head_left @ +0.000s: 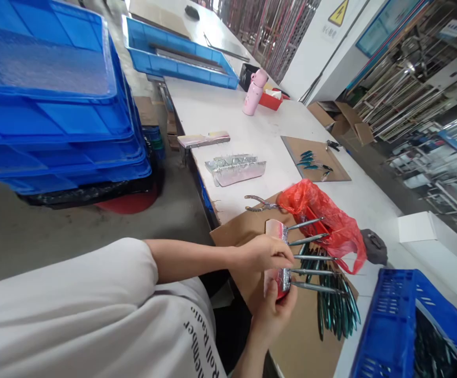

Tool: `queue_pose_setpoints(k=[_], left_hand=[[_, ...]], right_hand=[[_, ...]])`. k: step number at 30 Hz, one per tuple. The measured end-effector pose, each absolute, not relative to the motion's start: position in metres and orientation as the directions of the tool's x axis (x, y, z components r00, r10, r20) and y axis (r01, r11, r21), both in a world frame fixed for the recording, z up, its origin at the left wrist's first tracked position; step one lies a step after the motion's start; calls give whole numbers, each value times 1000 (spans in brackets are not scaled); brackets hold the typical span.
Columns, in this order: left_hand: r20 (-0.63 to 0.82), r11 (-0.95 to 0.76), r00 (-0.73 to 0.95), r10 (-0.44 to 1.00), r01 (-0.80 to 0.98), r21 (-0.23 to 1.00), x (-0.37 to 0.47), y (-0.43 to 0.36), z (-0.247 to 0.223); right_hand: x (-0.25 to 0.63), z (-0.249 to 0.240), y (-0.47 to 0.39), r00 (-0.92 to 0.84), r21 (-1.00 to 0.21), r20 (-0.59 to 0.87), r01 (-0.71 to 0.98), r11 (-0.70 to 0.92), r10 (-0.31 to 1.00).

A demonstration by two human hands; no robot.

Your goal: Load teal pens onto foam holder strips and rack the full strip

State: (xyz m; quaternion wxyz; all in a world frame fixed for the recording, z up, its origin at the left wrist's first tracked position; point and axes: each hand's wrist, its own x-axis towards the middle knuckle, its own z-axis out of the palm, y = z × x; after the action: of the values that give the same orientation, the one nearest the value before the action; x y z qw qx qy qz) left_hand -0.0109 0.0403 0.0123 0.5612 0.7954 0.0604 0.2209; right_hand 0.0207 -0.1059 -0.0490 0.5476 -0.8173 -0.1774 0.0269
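Note:
My right hand (pixel 274 311) is closed around the near end of a red and white block (pixel 283 286) with a ragged silver edge. Several slender teal-grey pointed pieces (pixel 318 287) stick out of that edge in a row. Over the block's middle, my left hand (pixel 260 254) has thumb and fingers pinched together at the base of one pointed piece; the fingers partly hide it. Under the row, a pile of glossy teal pointed pieces (pixel 336 312) lies on brown cardboard (pixel 307 336). A pair of pliers (pixel 262 203) lies beyond the block.
A red plastic bag (pixel 322 215) lies beside the pile. Silver-edged blocks (pixel 238 170) and a board (pixel 315 157) with small teal pieces are farther along the white table (pixel 212 105). A pink bottle (pixel 254 93) stands behind. Blue crates (pixel 385 320) and stacked blue bins (pixel 55 118) flank the table.

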Motion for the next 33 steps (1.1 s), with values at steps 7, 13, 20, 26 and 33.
queue_pose_setpoints(k=[7,13,20,26,33], left_hand=[[314,-582,922,225,-131,802,-2,16,27],[241,-594,954,178,-91,799,-1,16,32],[201,-559,951,236,-37,829,5,12,29],[187,-514,951,247,-35,857,4,11,32],[156,-452,952,262,-22,892,2,10,30]], right_hand=[[16,-51,-100,960,-909,154,231,-347,235],[14,-45,-103,951,-889,171,262,-375,258],[13,-42,-101,958,-892,156,241,-381,241],[11,-36,-101,962,-891,131,221,-397,241],[12,-37,-102,965,-893,107,200,-403,240]])
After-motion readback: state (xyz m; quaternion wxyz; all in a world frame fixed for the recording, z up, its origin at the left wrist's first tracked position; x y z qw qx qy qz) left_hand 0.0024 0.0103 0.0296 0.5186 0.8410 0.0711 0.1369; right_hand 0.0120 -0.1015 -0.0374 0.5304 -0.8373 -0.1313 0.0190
